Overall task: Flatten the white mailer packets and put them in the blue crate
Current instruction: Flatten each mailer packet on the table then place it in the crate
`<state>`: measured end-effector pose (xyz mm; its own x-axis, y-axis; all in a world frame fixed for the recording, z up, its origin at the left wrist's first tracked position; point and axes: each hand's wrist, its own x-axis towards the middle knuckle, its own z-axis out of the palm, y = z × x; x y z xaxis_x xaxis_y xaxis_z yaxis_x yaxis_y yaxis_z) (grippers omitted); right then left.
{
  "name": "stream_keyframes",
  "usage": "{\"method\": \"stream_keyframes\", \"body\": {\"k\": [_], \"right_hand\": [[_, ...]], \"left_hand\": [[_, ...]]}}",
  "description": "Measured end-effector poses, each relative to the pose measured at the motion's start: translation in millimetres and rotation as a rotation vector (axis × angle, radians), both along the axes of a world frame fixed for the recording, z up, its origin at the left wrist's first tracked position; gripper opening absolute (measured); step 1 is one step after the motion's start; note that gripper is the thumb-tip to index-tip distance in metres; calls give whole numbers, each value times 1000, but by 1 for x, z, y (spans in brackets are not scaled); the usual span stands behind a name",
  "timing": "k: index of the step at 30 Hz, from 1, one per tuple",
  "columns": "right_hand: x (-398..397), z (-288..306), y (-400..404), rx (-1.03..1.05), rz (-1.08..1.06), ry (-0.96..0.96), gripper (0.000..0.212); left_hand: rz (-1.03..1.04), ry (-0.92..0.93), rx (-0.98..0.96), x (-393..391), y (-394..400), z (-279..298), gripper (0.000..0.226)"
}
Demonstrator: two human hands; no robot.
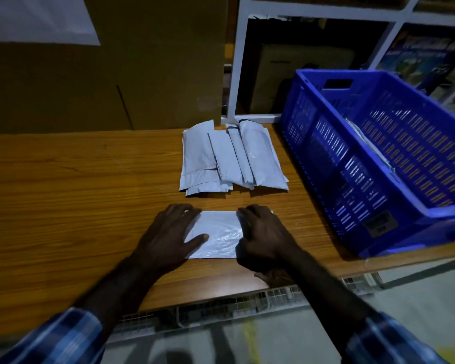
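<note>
One white mailer packet [218, 235] lies flat on the wooden table [76, 185] near its front edge. My left hand [168, 235] presses palm-down on the packet's left end, fingers spread. My right hand [265, 232] rests palm-down on its right end, fingers together. Behind it lies a pile of several white mailer packets [229, 156], overlapping. The blue crate [378, 164] stands at the right end of the table, tilted in view, and a white packet [368, 145] shows inside it through the slotted wall.
A large brown cardboard box [103, 64] with a white sheet stuck on it stands at the back of the table. A white metal shelf frame [237, 64] holding boxes rises behind the pile. The table's front edge runs just below my wrists.
</note>
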<state>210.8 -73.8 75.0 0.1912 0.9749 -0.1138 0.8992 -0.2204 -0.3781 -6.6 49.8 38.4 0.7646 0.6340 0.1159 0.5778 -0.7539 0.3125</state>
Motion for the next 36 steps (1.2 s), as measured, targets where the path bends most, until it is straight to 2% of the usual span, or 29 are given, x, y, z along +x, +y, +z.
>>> {"method": "stream_keyframes", "body": {"k": [1, 3, 4, 6, 8, 10, 12, 14, 16, 18, 20, 22, 25, 28, 32, 36], "right_hand": [[0, 2, 0, 17, 4, -12, 33], [1, 4, -1, 20, 25, -60, 24], [2, 6, 1, -21, 41, -80, 28], [8, 6, 8, -106, 87, -127, 55], [9, 8, 14, -102, 99, -151, 60], [5, 15, 18, -19, 118, -155, 49], [-1, 26, 19, 82, 165, -192, 46], [-5, 34, 17, 206, 211, -255, 53], [-9, 38, 15, 308, 215, -295, 66], [-16, 37, 11, 389, 219, -356, 58], [-24, 32, 1, 475, 225, -386, 37], [-33, 17, -15, 488, 228, -347, 34], [-44, -7, -42, 416, 218, -256, 23], [-54, -17, -53, 403, 165, -115, 17], [-82, -27, -24, 419, 143, -166, 40], [-105, -49, 10, 311, 201, -228, 56]], "left_hand": [[-15, 73, -24, 1, 3, -2, 80], [-42, 138, -46, 2, 6, -3, 93], [-55, 144, -46, 2, 8, -2, 97], [-79, 176, -29, 4, 11, 4, 104], [-77, 231, -14, 6, 15, 10, 104], [-78, 211, 13, 6, 19, 18, 98], [-91, 95, 81, 3, 22, 28, 79], [-104, -36, 199, -3, 22, 39, 51], [-99, -105, 273, -10, 18, 51, 34], [-72, -108, 315, -19, 9, 61, 26], [-62, -58, 319, -30, -6, 60, 31], [-53, -14, 285, -40, -27, 50, 41], [-23, -47, 209, -56, -51, 22, 38], [-10, -78, 74, -65, -63, -2, 49], [98, -102, -1, -58, -60, -14, 61], [160, -69, -11, -44, -52, -23, 60]]}}
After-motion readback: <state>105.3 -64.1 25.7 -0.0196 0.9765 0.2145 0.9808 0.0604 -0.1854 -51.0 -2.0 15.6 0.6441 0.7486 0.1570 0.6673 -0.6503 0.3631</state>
